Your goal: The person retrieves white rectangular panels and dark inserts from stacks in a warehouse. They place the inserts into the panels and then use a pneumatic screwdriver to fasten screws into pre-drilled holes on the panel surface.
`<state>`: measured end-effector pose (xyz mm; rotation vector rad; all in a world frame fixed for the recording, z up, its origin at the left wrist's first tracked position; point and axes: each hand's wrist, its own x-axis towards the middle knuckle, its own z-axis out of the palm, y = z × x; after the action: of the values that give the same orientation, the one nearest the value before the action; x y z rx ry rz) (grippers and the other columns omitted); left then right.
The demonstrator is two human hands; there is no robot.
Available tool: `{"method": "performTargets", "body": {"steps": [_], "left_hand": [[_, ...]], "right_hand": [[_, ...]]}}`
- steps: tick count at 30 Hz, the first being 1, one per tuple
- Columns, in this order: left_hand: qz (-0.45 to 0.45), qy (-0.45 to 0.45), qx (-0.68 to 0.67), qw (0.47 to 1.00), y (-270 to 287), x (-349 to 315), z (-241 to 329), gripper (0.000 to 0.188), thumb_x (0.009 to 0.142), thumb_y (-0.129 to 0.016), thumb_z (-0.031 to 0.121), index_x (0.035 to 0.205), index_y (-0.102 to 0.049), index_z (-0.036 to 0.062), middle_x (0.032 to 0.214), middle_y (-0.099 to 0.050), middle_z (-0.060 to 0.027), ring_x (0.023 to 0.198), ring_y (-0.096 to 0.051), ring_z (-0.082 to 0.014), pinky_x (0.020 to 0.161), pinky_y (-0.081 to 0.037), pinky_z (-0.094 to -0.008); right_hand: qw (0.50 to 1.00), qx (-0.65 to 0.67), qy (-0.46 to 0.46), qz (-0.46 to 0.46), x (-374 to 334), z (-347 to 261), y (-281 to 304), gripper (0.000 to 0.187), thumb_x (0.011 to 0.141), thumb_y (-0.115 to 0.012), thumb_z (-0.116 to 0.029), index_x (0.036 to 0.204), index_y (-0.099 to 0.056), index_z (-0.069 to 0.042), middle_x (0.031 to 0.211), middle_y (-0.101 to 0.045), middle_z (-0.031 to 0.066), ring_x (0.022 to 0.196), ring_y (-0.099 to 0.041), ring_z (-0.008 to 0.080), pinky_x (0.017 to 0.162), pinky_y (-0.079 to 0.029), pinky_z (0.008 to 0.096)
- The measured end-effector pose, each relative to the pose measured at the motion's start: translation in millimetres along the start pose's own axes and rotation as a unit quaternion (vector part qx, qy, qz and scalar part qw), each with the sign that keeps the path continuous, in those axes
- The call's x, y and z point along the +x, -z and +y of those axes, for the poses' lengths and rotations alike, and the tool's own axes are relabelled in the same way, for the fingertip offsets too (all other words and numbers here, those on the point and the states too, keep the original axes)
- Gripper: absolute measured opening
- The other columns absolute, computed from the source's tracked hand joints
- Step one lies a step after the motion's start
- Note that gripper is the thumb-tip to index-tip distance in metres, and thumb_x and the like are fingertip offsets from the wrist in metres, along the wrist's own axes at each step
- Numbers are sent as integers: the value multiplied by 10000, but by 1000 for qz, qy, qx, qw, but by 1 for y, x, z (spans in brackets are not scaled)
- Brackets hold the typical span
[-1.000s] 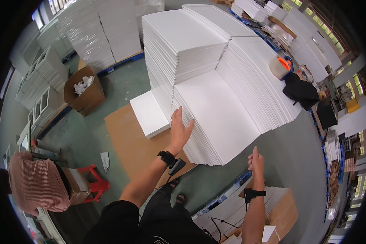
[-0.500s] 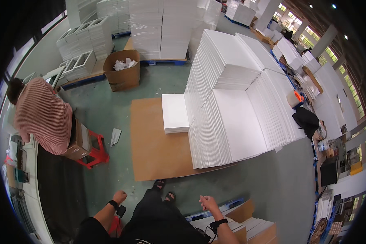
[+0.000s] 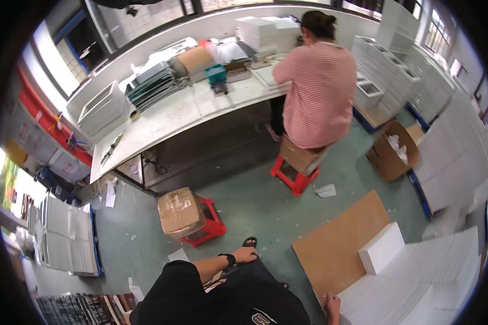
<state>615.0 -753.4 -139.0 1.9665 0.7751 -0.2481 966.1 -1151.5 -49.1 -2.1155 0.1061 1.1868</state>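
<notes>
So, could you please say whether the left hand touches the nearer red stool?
Apart: the head view shows green floor between the left hand and nearer red stool.

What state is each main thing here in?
Bare left hand: no held object visible
Bare right hand: no held object visible
Thin white rectangular panels: stacked
Rectangular brown cardboard sheet: lying flat
Brown cardboard box holding white crumpled material: open
Brown taped cardboard box: closed, on red plastic stool

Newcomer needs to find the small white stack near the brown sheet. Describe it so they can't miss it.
Find the big brown cardboard sheet lying flat at the lower right. At its right side, next to the big white panel stack, sits a small white block-shaped stack. Its far smaller size sets it apart from that equally white neighbour.
</notes>
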Motion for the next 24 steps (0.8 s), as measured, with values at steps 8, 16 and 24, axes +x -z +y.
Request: {"method": "performTargets", "body": {"steps": [8,16,24], "left_hand": [[201,149,-57,967,112,-83,-109,297,906,-607,285,1070,-758,88,970,-767,-159,955,-733,-355,870,-573,-451],[390,262,-137,872,238,-143,-159,289,917,-580,214,1100,-760,81,986,-745,-227,954,-724,-385,875,-562,-449],[489,324,-248,771,318,-161,-192,317,930,-573,210,1139,-747,48,1010,-756,-201,973,-725,-359,887,-554,-416]], "right_hand": [[980,-104,81,-150,82,-179,-150,364,983,-685,-289,1225,-596,-31,833,-623,72,637,-543,146,571,-466,288],[921,-247,198,-230,96,-359,-322,332,1011,-614,-332,934,-699,-21,570,-492,7,452,-458,109,432,-436,317],[852,-346,258,-296,107,-521,-445,337,1025,-617,-339,942,-704,-24,576,-522,3,466,-498,92,446,-485,289]]}}
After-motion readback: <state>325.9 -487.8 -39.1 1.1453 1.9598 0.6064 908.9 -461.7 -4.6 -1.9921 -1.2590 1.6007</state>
